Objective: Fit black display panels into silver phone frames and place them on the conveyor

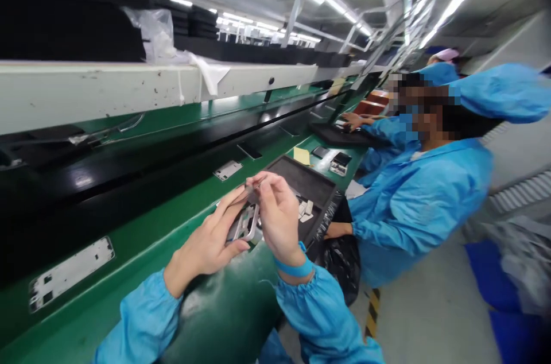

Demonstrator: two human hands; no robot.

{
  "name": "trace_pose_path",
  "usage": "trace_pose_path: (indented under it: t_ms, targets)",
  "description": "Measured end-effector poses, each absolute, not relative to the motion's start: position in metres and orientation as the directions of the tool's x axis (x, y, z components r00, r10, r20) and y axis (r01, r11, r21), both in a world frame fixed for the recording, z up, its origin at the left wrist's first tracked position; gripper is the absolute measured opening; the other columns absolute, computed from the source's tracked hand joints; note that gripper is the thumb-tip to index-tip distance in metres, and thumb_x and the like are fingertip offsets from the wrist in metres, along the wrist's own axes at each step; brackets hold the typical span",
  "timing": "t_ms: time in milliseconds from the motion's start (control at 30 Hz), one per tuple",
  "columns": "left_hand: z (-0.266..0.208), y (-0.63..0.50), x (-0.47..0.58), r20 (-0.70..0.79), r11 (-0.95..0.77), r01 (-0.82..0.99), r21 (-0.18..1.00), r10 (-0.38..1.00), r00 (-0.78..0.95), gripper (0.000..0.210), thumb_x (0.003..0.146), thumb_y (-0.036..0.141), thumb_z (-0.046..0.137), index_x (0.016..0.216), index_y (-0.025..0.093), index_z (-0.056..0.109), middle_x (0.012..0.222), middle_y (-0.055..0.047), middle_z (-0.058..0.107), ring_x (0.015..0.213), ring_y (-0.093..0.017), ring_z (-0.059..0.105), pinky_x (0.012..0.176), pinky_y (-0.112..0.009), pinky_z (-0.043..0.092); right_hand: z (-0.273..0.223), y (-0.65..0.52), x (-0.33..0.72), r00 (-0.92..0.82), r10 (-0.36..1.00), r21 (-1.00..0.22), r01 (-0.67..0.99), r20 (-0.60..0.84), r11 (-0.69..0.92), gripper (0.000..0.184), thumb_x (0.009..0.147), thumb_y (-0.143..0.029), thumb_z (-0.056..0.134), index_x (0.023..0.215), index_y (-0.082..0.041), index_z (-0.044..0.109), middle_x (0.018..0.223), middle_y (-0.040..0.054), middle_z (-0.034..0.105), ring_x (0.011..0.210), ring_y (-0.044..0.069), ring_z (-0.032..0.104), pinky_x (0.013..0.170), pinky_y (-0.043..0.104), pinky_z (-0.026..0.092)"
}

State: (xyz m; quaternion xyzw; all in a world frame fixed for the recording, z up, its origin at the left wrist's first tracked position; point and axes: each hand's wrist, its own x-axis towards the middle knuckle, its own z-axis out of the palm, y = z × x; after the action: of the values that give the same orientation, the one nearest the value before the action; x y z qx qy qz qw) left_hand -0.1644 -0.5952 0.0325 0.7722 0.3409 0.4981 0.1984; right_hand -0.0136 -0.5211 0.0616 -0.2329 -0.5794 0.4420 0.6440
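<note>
My left hand (206,246) is closed round the edge of an opened phone (246,223) with a white rim and its inner parts showing, tilted above the green bench. Its fingertips reach up over the far end of the phone. Directly beside it, my right hand (279,212) pinches a small, thin, dark piece (253,187) between thumb and fingers at the phone's upper end. That piece is blurred, and its kind cannot be made out. A blue band circles my right wrist.
A dark tray (316,177) with small white pieces (305,210) lies beyond my right hand. White phone plates (72,273) and a dark phone (249,150) lie along the green line. A co-worker (426,192) in blue sits at right, near a black bag (342,263).
</note>
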Motion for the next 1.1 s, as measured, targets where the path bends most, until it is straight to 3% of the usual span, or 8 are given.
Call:
trace_pose_path:
  t_ms: [167,300,400,533,667,867,967,1100]
  targets:
    - [0.045,-0.596,-0.193,0.613,-0.593,0.183,0.784,0.787,-0.074,0.076,0.097,0.072,0.063,0.152,0.019,0.066,0.164,-0.021,0.053,0.138,-0.041,0.063,0.119,-0.053,0.049,0.022,-0.514,-0.005,-0.043,0.82,-0.809,-0.204,0.57,0.552,0.03,0.104,-0.051,0.064,0.09,-0.025,0.06,0.118,0.0065,0.062,0.111,0.022,0.064,0.101,0.04,0.055]
    - [0.052,-0.598,-0.21,0.5,-0.572,-0.053,0.819,0.756,-0.421,0.086,0.091,0.082,0.064,0.15,0.021,0.067,0.136,-0.018,0.072,0.105,-0.032,0.076,0.093,-0.044,0.06,-0.052,-0.528,-0.015,-0.532,0.81,-0.859,0.266,0.248,0.438,0.031,0.107,-0.045,0.056,0.085,-0.024,0.061,0.112,0.0082,0.065,0.108,0.023,0.065,0.09,0.036,0.056]
    - [0.058,-0.599,-0.21,0.469,-0.569,-0.168,0.805,0.784,-0.407,0.087,0.096,0.084,0.052,0.153,0.019,0.063,0.106,-0.014,0.08,0.094,-0.031,0.077,0.085,-0.043,0.061,-0.094,-0.544,-0.027,-0.659,0.752,-0.752,0.488,0.015,0.442,0.023,0.104,-0.033,0.061,0.084,-0.022,0.062,0.112,0.0097,0.065,0.109,0.025,0.064,0.098,0.04,0.053]
    - [0.067,-0.603,-0.206,0.348,-0.449,-0.358,0.818,0.884,-0.313,0.09,0.1,0.086,0.037,0.156,0.019,0.059,0.095,-0.013,0.08,0.081,-0.029,0.077,0.08,-0.046,0.063,-0.111,-0.551,-0.032,-0.644,0.765,-0.719,0.524,0.017,0.456,0.019,0.098,-0.029,0.068,0.082,-0.022,0.063,0.104,0.0102,0.064,0.109,0.03,0.059,0.103,0.048,0.049]
    - [0.073,-0.613,-0.205,0.295,-0.351,-0.506,0.788,0.936,-0.19,0.094,0.097,0.09,0.035,0.158,0.021,0.056,0.1,-0.012,0.08,0.078,-0.03,0.076,0.074,-0.048,0.063,-0.097,-0.541,-0.028,-0.619,0.782,-0.758,0.474,0.074,0.447,0.031,0.101,-0.048,0.064,0.084,-0.021,0.064,0.1,0.0114,0.065,0.101,0.03,0.062,0.095,0.048,0.054]
    - [0.077,-0.627,-0.193,0.228,-0.102,-0.631,0.769,0.966,0.122,0.106,0.088,0.094,0.05,0.164,0.02,0.047,0.094,-0.015,0.081,0.077,-0.031,0.077,0.072,-0.045,0.063,-0.026,-0.533,-0.008,-0.611,0.757,-0.932,0.084,0.231,0.352,0.081,0.11,-0.069,0.001,0.141,-0.022,0.059,0.096,0.0081,0.068,0.087,0.024,0.071,0.075,0.038,0.06]
    - [0.075,-0.629,-0.184,0.218,-0.03,-0.645,0.764,0.952,0.214,0.107,0.088,0.093,0.053,0.165,0.019,0.046,0.097,-0.017,0.082,0.078,-0.031,0.077,0.073,-0.044,0.063,0.009,-0.542,-0.002,-0.651,0.715,-0.964,-0.23,0.254,0.133,0.085,0.103,-0.087,0.019,0.132,-0.023,0.068,0.073,0.0004,0.055,0.069,0.022,0.064,0.074,0.041,0.06]
    - [0.07,-0.627,-0.177,0.185,-0.004,-0.614,0.79,0.955,0.232,0.104,0.089,0.09,0.056,0.165,0.02,0.046,0.1,-0.016,0.082,0.079,-0.031,0.078,0.075,-0.044,0.063,0.023,-0.551,-0.005,-0.658,0.721,-0.951,-0.309,0.218,0.005,0.078,0.096,-0.09,0.042,0.117,-0.022,0.074,0.066,-0.0028,0.049,0.059,0.019,0.056,0.072,0.042,0.061]
